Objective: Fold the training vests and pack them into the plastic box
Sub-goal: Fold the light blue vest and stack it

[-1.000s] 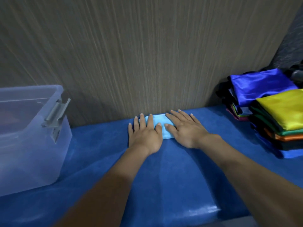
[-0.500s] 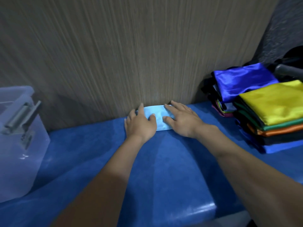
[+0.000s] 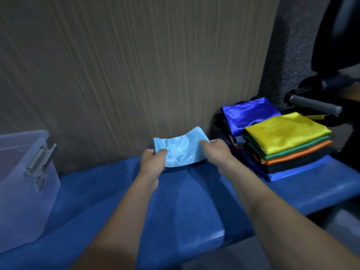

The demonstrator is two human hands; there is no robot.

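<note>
Light-blue folded vest is held just above the blue desk, near the far wall; left hand and right hand each pinch one end. Plastic box sits left, stacked vests right.

premises resemble a gym or sports store room. evidence: blue padded bench set against a wood-grain wall panel; black exercise machine with grey foam-grip handle at far right; stacks of folded satin vests in team colours on the right; clear plastic box at left.
</note>
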